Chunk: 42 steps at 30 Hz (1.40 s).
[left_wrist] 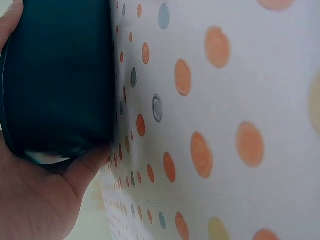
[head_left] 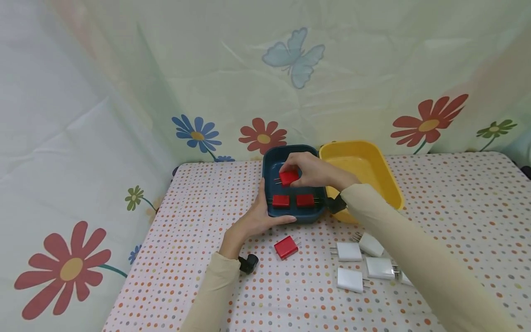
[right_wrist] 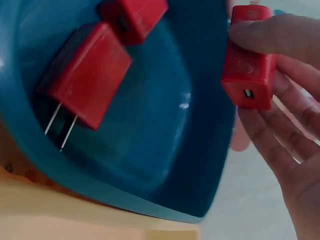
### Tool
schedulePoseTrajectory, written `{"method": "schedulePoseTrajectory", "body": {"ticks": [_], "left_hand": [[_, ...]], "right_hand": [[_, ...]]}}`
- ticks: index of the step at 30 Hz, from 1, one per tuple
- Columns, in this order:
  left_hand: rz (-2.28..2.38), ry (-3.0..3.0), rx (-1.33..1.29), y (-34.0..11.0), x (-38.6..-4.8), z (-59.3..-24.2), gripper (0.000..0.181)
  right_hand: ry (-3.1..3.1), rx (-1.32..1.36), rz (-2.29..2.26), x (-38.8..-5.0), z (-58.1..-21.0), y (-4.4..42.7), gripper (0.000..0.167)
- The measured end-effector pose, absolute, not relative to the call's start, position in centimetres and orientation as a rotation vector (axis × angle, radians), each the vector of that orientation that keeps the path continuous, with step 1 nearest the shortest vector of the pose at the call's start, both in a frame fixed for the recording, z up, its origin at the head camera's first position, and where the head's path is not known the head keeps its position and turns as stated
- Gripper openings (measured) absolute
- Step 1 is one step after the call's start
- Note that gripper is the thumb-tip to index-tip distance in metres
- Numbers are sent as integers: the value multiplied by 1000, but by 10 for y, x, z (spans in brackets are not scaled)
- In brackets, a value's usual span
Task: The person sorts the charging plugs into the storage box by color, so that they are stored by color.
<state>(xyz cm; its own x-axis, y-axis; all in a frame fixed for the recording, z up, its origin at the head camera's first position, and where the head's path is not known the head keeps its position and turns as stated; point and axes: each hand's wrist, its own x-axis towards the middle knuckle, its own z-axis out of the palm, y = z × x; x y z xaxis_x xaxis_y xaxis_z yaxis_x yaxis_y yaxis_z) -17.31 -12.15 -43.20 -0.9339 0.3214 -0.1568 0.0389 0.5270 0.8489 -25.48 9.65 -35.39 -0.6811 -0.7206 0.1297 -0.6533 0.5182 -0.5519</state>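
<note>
Over the dark blue tray (head_left: 274,162), my right hand (head_left: 312,169) pinches a red USB wall charger (head_left: 289,178) between thumb and fingers. The right wrist view shows the USB port on this held charger (right_wrist: 248,75). My left hand (head_left: 256,217) holds the tray's near left corner, its thumb along the front wall and its fingers up the left side. Inside the tray, a red charger (head_left: 280,201) lies at the near left and another red charger (head_left: 305,200) at the near right, prongs pointing outward. One more red charger (head_left: 286,247) lies on the table in front.
A yellow tray (head_left: 375,168) stands against the blue tray's right side, partly covered by my right forearm. Several white chargers (head_left: 349,251) lie on the dotted tablecloth (head_left: 452,207) at the near right, some partly under the right sleeve. A flowered curtain (head_left: 352,92) hangs behind.
</note>
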Motion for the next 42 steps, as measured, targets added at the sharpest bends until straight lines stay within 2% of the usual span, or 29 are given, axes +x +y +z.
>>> {"method": "schedulePoseTrajectory", "body": {"ticks": [15, 23, 42], "left_hand": [[1340, 2492, 274, -124, -175, -433, 135], [1325, 2491, 259, -123, -173, -431, 136], [1336, 2487, 250, -122, -171, -430, 131]], "right_hand": [[2597, -1141, -601, -277, -371, 80, 34], [2599, -1050, -490, -281, -376, 68, 37], [2624, -913, -494, -285, -397, 48, 43]]}}
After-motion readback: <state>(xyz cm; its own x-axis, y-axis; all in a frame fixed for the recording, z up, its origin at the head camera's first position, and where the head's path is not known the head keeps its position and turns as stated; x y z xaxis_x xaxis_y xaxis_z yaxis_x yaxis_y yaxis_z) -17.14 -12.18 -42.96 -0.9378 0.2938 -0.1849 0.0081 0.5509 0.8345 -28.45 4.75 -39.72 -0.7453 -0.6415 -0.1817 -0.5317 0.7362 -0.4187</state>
